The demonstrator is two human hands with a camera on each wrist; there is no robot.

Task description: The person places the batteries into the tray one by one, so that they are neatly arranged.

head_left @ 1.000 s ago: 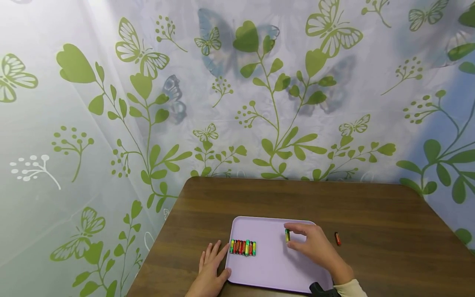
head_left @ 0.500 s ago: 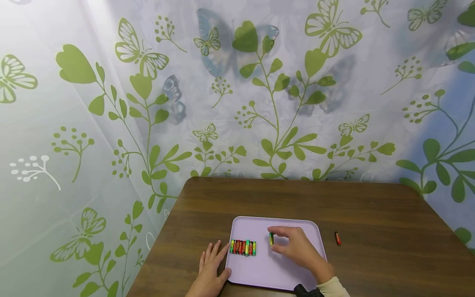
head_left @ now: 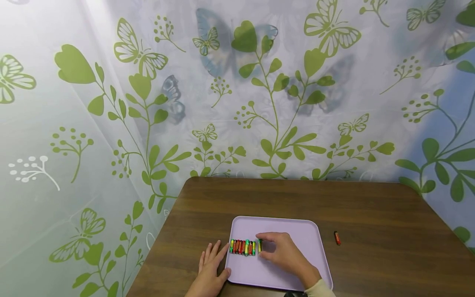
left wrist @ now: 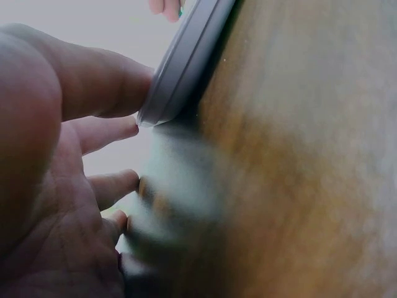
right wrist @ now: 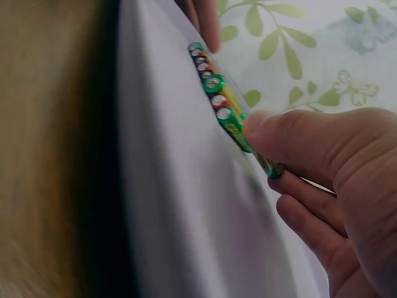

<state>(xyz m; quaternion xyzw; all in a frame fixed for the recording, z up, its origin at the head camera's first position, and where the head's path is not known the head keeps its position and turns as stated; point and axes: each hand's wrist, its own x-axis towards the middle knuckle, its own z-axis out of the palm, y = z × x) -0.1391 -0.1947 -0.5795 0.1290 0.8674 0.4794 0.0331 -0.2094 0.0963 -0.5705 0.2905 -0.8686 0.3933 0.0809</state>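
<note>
A row of several red and green-yellow batteries (head_left: 243, 247) lies side by side at the left of a lilac tray (head_left: 285, 278). Just right of the row, my right hand (head_left: 285, 255) pinches a green-yellow battery (head_left: 260, 246) between thumb and fingers, low over the tray. From the right wrist, its green end (right wrist: 273, 169) shows beyond the thumb, close to the last battery of the row (right wrist: 232, 127). My left hand (head_left: 209, 270) rests at the tray's left edge with fingers extended; the left wrist view has its thumb against the tray rim (left wrist: 186, 62).
One red and black battery (head_left: 337, 238) lies on the brown wooden table (head_left: 389, 247), right of the tray. Behind the table hangs a pale curtain (head_left: 222, 156) with green leaves and butterflies.
My right hand has carried the green-yellow battery leftward across the tray, up near the end of the row. The left hand has stayed at the tray's edge.
</note>
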